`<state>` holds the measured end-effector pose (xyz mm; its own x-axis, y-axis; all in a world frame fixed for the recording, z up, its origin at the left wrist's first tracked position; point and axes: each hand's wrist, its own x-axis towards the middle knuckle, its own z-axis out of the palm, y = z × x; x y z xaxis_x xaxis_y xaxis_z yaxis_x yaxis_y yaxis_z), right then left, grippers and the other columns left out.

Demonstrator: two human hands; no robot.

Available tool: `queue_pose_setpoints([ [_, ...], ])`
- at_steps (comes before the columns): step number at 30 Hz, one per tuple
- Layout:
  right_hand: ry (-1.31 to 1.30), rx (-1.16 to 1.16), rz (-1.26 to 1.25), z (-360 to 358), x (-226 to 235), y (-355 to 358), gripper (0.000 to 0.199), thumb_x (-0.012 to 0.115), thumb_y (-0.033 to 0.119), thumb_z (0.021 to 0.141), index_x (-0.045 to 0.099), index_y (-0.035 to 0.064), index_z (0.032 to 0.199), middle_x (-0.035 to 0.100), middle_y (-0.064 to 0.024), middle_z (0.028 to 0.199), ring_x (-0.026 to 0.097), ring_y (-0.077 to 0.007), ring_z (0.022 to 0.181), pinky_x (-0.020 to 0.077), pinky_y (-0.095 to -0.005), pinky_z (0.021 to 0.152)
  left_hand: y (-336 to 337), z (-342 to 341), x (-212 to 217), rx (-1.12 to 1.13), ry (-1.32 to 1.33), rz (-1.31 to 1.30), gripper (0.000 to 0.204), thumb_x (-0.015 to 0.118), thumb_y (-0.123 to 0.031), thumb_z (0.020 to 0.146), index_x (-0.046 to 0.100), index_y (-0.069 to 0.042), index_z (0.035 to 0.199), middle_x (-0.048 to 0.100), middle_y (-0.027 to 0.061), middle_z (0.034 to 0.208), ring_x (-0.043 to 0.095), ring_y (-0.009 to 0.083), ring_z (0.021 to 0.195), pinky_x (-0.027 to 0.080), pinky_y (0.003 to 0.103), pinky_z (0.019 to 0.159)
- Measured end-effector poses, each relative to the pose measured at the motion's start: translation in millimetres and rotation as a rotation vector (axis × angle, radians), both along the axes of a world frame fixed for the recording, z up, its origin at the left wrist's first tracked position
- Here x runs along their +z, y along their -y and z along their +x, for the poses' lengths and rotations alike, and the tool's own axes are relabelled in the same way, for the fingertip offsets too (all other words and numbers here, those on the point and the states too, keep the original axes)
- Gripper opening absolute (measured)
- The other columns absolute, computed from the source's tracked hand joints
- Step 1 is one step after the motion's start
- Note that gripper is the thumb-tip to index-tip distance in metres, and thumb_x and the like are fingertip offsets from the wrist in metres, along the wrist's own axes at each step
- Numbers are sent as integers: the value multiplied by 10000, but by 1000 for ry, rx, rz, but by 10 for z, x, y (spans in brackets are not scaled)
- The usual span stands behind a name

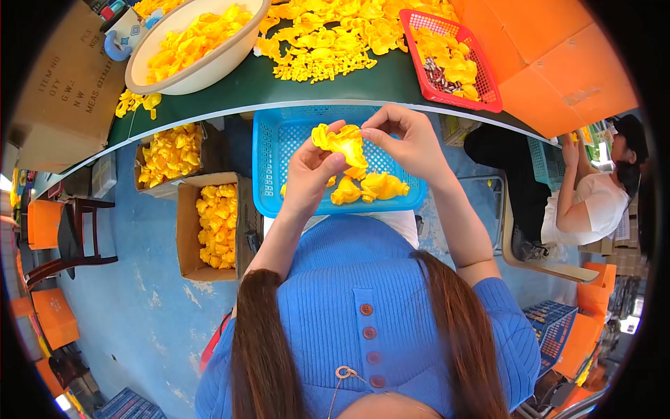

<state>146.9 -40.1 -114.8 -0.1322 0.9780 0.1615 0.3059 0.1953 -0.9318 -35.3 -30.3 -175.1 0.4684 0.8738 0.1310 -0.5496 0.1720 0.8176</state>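
Yellow plastic piece [342, 142] being pinched by left hand [310, 171] and right hand [408, 143]; few finished pieces [366, 187] lying in blue basket [279, 140]; large pile [328, 38] waiting on table [279, 87].

Open air is lying between the blue basket [279, 140] and the table edge [314, 94] — yellow parts [328, 42], a cream bowl [188, 70] and a red basket [453, 59] are crowding the tabletop beyond.
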Motion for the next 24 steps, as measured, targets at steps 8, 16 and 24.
queue_pose_setpoints([
  [8,-191,60,-114,33,32,-21,84,640,37,811,586,-21,838,602,-42,795,563,-64,741,468,-211,684,15,-52,28,-61,80,-79,501,621,-207,847,450,18,1260,552,111,1178,569,191,1046,477,335,893],
  [16,-328,-11,8,-129,-109,81,76,635,46,821,583,-3,846,595,-39,812,547,-69,718,448,-196,659,15,-15,-51,-99,238,-144,557,633,-270,841,436,44,1257,541,127,1196,578,201,1048,482,330,901],
  [24,-400,69,-21,-95,-143,31,79,629,45,827,577,-9,853,590,-44,842,558,-80,759,453,-204,689,3,-8,-65,-111,284,-217,475,619,-239,853,479,35,1214,537,121,1208,580,186,1046,497,312,885],
])
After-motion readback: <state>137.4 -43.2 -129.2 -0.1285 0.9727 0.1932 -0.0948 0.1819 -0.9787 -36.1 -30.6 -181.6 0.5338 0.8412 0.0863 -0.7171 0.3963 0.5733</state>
